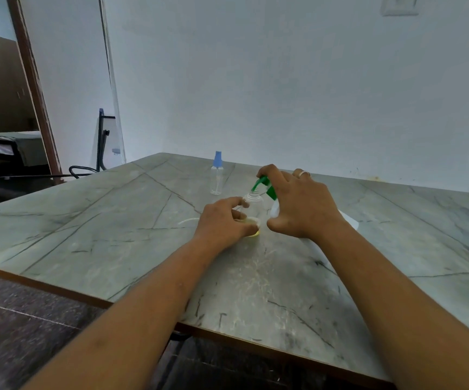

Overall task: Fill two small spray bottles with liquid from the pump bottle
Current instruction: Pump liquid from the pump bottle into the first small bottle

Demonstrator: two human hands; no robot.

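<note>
The left hand (224, 220) grips a small open bottle (251, 211) on the surface (115, 220), with a little yellow liquid inside. The right hand (300, 204) holds the pump bottle (262, 182), which is mostly hidden. A blue-capped spray bottle (217, 175) stands behind.

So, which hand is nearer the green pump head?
Right. The right hand curls over the green pump head; the left hand grips the small bottle under its spout.

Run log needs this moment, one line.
left hand grips uncapped spray bottle; right hand grips pump bottle, green spout over its mouth; blue-capped bottle behind
</note>
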